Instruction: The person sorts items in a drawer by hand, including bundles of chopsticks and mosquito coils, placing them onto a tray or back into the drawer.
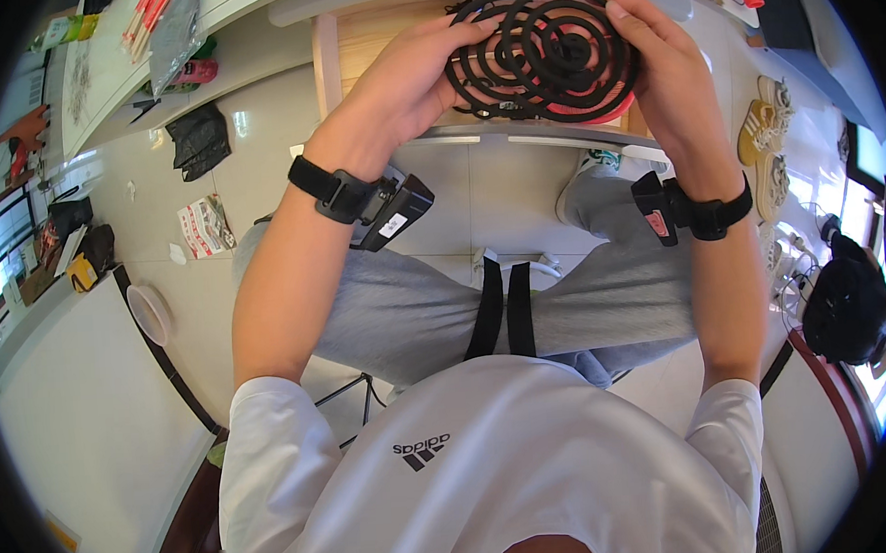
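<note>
Over an open wooden drawer (371, 44), my two hands hold black spiral coils (551, 53) that look like mosquito coils, partly overlapping. My left hand (432, 70) grips the coils' left rim, thumb on top. At their right rim, my right hand (653, 48) holds on, with the thumb over the edge. Behind the coils, a red round item (592, 111) and some small dark things show in the drawer; the coils hide much of them. Each wrist wears a black strap with a small device.
A white tabletop (110, 91) at the upper left bears a plastic bag (177, 39) and a bottle (66, 31). On the tiled floor lie a black plastic bag (199, 141), a printed leaflet (206, 227) and, to the right, several shoes (766, 132).
</note>
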### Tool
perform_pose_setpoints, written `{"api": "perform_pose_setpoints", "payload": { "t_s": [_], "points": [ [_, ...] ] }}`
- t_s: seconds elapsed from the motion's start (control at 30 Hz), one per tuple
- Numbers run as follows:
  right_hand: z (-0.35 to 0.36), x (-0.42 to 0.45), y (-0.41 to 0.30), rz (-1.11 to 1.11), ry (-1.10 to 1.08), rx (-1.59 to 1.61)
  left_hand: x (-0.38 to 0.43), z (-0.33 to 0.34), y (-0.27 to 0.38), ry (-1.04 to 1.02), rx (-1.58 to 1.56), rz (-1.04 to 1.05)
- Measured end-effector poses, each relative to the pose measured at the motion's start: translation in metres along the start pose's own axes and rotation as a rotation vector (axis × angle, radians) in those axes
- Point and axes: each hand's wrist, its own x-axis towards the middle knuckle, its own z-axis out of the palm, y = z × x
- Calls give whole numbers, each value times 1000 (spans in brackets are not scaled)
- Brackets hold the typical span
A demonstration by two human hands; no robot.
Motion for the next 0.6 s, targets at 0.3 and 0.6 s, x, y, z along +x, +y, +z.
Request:
{"api": "perform_pose_setpoints", "payload": {
  "t_s": [0.3,0.6],
  "points": [
    [-3,2,8,25,-49,136,4,7,-18,54,-210,10],
    [17,-8,23,67,-63,273,7,22,-21,15,-264,7]
  ]
}}
